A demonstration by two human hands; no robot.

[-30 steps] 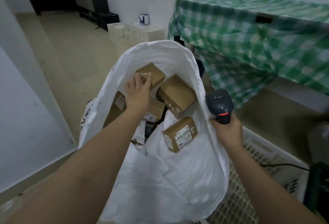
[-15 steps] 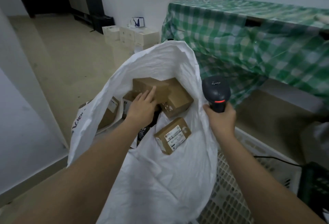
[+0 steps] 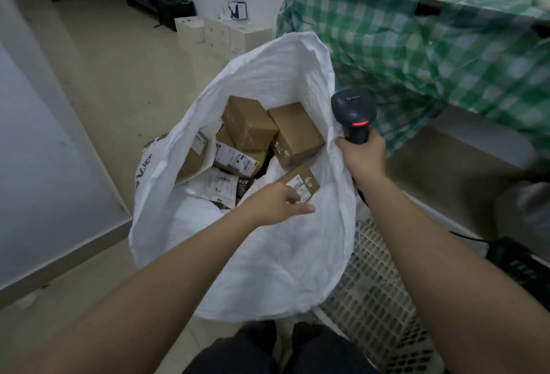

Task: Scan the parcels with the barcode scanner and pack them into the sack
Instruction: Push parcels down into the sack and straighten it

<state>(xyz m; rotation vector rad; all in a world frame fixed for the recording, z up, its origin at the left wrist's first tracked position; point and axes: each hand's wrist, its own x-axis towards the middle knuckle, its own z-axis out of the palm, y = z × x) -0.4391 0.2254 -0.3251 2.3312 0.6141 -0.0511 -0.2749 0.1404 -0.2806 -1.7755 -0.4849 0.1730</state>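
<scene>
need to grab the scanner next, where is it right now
In the head view the barcode scanner is right of centre, gripped in the right hand at the right rim of the white sack, in front of the green checked tablecloth.

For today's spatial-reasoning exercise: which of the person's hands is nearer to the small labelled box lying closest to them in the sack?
Left. The left hand hovers right at the small labelled box, partly overlapping it. The right hand is off to the box's right at the sack rim, gripping the barcode scanner.

One head-worn wide-angle view looks forward and steeply down, close over the open sack (image 3: pixel 268 254) mouth
</scene>
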